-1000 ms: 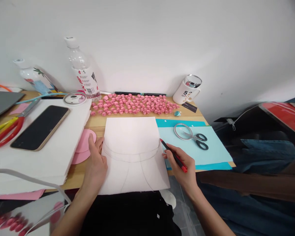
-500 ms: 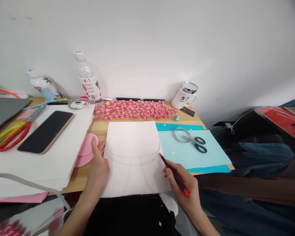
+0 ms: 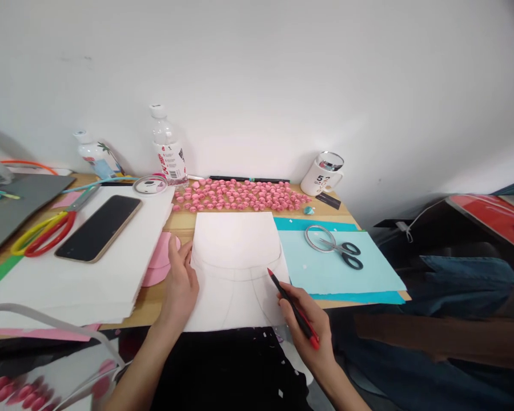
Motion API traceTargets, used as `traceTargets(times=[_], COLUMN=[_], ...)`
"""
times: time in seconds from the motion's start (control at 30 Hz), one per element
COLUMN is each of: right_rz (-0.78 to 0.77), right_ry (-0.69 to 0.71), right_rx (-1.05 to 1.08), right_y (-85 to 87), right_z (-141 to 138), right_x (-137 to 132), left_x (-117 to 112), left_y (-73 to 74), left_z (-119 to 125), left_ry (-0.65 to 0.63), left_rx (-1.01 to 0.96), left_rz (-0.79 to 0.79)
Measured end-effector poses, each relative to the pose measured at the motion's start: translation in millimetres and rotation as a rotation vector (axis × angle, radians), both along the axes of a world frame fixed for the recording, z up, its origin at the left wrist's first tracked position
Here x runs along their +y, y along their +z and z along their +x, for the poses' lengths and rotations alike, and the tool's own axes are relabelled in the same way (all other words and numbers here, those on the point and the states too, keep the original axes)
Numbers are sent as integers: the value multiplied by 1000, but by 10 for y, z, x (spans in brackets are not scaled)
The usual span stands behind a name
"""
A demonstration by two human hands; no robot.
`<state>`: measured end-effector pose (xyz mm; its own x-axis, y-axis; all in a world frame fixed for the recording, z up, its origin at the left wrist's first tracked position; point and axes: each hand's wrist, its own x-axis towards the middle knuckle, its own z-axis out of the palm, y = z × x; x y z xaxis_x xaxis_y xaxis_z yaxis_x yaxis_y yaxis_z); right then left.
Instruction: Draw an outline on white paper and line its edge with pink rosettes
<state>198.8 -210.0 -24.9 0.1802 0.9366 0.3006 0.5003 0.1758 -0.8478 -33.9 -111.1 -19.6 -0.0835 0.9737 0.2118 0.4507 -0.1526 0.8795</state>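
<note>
A sheet of white paper (image 3: pixel 240 234) lies before me, with faint grey curved lines drawn across it and down its lower half. My left hand (image 3: pixel 182 279) is at its left edge, fingers bent against the border; the fingertips are partly hidden. In my right hand (image 3: pixel 308 319) is a black and red pen (image 3: pixel 293 305), held in a writing grip. Its red tip points at the right part of the curved band; whether it touches the paper I cannot tell. Pink round paper pieces (image 3: pixel 157 265) lie beside my left hand.
Many small pink shell-like pieces (image 3: pixel 240 195) spread behind the paper. To the right, small scissors (image 3: pixel 346 254) and a tape ring lie on light blue sheets (image 3: pixel 355 277); a mug (image 3: pixel 321 176) stands behind. Leftward are a phone (image 3: pixel 99 228), larger scissors (image 3: pixel 51 234) and a bottle (image 3: pixel 170 154).
The pen tip has moved left, from the band's right end inward along the curve. My left hand stays at the paper's edge. The whole view has shifted slightly.
</note>
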Motion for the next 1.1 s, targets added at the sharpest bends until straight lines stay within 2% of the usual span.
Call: traceTargets(times=[0.1, 0.27, 0.43, 0.5, 0.63, 0.7, 0.97, 1.1], right_rz=[-41, -48, -33, -27, -48, -63, -94, -92], right_ry=[-35, -154, -258, -218, 82, 176, 79, 92], right_rx=[45, 83, 54, 40, 36, 43, 53, 24], right_y=[-3, -8, -23, 7, 111, 146, 135, 119], right_z=[-40, -181, -327, -343, -345, -359, -444, -426], right_x=[40, 39, 2, 25, 136, 189, 239, 242], left_x=[-57, -117, -83, -86, -121, -135, -151, -158], left_y=[-18, 52, 5, -44, -76, -62, -23, -7], left_z=[-91, -106, -89, -103, -107, -96, -96, -107], left_ry=[4, -68, -96, -106, -95, -87, 5, 57], left_rx=[-102, -255, -247, -182, -57, -40, -62, -60], left_rz=[-1, -66, -79, -114, -130, -126, -54, -59])
